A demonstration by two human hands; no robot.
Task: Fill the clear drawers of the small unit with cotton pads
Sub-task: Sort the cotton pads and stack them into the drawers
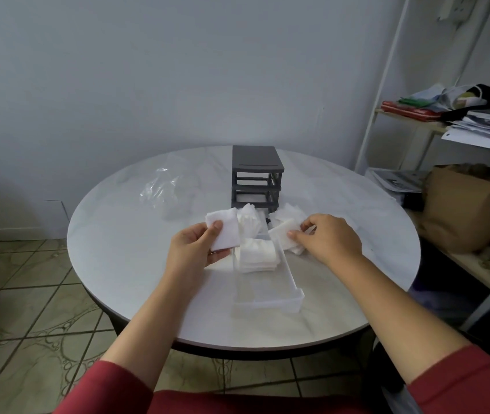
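Pinching a small stack of cotton pads in my left hand, thumb on top, I clamp my right hand fingertips on another pad. Between my hands lies the clear drawer, out of the unit, with white pads piled at its far end. The grey drawer unit stands behind, mid-table. A plastic bag lies toward the round marble table's left edge; a cluttered shelf stands at the right.

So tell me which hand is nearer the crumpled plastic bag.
Left. The left hand, gripping cotton pads, sits just right of the plastic bag and closer to the camera. The right hand pinches a pad farther right, across the clear drawer.
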